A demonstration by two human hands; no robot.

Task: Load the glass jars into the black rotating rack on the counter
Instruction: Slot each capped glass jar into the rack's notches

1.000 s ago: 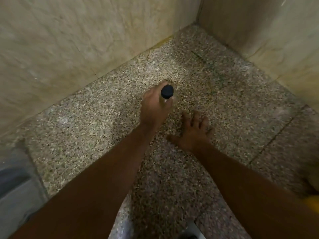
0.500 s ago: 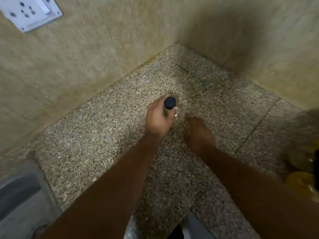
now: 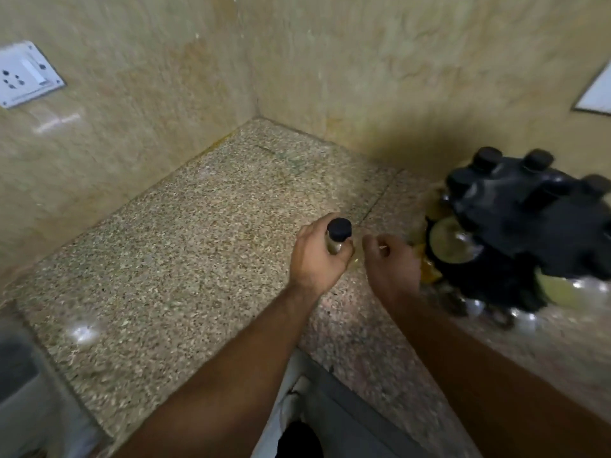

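Note:
My left hand is wrapped around a small glass jar with a black lid, held upright above the speckled counter. Just to its right, my right hand hovers with fingers loosely curled and nothing in it. The black rotating rack stands at the right against the wall, blurred, with several black-lidded jars in its top and glass jars with yellowish contents around its lower tier. My right hand is close to the rack's left side, not touching it.
Beige tiled walls meet in a corner behind the counter. A white switch socket sits on the left wall, a white panel on the right wall. The counter's front edge runs below my arms.
The view has swung up and right, bringing the rack into sight. My left hand has carried the jar rightward toward it. My right hand lifted off the counter and curled.

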